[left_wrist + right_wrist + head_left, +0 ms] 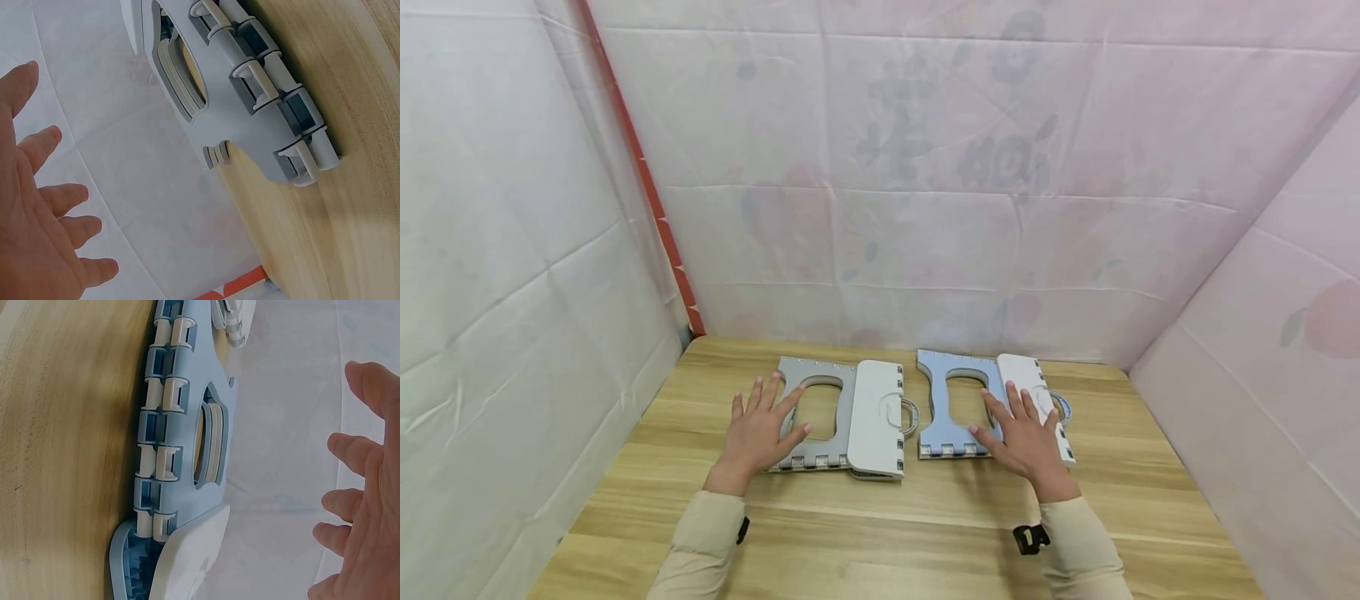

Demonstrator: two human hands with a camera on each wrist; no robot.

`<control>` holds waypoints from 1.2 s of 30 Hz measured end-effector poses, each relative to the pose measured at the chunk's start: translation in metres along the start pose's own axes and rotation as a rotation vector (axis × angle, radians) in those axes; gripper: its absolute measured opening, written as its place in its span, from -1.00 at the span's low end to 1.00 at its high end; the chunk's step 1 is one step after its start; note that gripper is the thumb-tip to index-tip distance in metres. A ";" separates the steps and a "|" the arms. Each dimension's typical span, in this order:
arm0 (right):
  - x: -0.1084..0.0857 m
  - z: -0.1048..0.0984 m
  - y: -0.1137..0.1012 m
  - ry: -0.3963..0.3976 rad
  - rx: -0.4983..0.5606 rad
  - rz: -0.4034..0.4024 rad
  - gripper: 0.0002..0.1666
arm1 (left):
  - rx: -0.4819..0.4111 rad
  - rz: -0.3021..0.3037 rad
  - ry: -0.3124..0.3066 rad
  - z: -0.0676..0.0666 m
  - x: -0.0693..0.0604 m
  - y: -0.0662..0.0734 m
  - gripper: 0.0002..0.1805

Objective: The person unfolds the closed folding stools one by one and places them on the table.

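Note:
Two folded plastic step stools lie flat side by side on the wooden table. The left one, a grey folding stool, has a white panel and a small loop handle on its right side. The right one, a blue folding stool, is built alike, with a blue loop handle. My left hand, fingers spread, hovers over the grey stool's left part; the left wrist view shows a gap between them. Above the blue stool's right part is my right hand, also spread and apart from it in the right wrist view. Neither hand holds anything.
The wooden table has rounded far corners. Pale printed sheets hang behind it and at both sides, with a red strip down the back left corner. A black strap is at the right wrist.

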State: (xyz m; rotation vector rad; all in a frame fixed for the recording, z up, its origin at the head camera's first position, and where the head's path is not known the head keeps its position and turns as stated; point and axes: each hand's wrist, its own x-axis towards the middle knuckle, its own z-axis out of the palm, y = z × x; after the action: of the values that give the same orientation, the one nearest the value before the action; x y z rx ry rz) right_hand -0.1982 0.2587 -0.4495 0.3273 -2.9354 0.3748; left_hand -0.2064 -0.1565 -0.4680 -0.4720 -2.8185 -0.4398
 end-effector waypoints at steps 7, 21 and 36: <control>-0.001 0.005 0.001 0.013 -0.017 -0.014 -0.23 | 0.002 -0.006 -0.013 0.000 0.000 0.001 -0.30; -0.005 0.011 0.005 0.133 -0.055 -0.123 -0.49 | 0.116 0.072 0.126 -0.005 -0.003 0.002 -0.63; -0.003 0.021 -0.008 0.104 0.098 -0.078 -0.39 | -0.027 0.100 0.152 0.000 -0.013 -0.005 -0.61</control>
State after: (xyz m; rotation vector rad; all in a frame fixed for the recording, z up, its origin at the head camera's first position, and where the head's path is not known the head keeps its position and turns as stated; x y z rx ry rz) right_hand -0.1964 0.2465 -0.4683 0.4200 -2.7991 0.5099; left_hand -0.1967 -0.1647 -0.4730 -0.5571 -2.6330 -0.4732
